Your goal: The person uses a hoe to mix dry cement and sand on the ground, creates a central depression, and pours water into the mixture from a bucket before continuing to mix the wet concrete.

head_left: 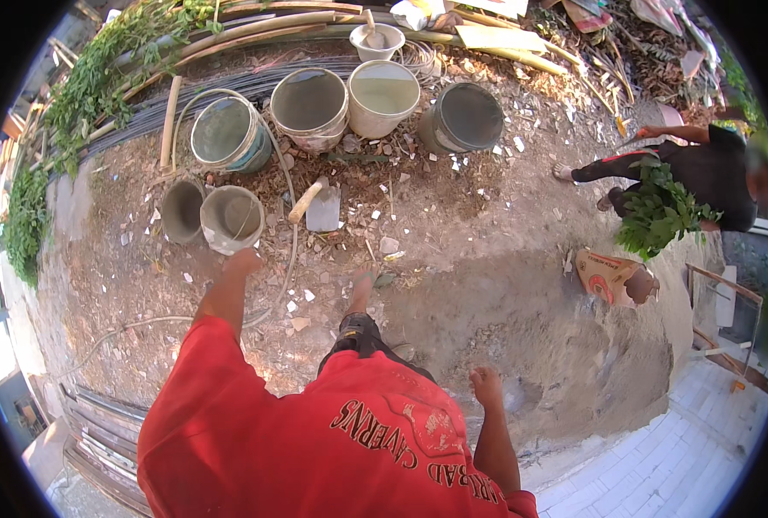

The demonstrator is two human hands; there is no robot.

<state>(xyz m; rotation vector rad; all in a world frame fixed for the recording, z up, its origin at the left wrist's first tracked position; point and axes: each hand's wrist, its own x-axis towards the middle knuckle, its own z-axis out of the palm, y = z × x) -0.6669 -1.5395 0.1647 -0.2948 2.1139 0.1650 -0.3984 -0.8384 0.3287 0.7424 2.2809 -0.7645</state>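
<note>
Left fingers (246,255) at a pale bucket (221,245), partly hidden, grip impossible to tell.

Red lettered shirt (306,440), dark trousers (360,338)

The bare left forearm (223,293), emerging from a loose red fabric sleeve (201,371), stretches forward to a bare left hand (244,261) with fingers indistinct, while the bare right hand (487,387) hangs beside the body (375,432), fingers loosely curled.
</note>
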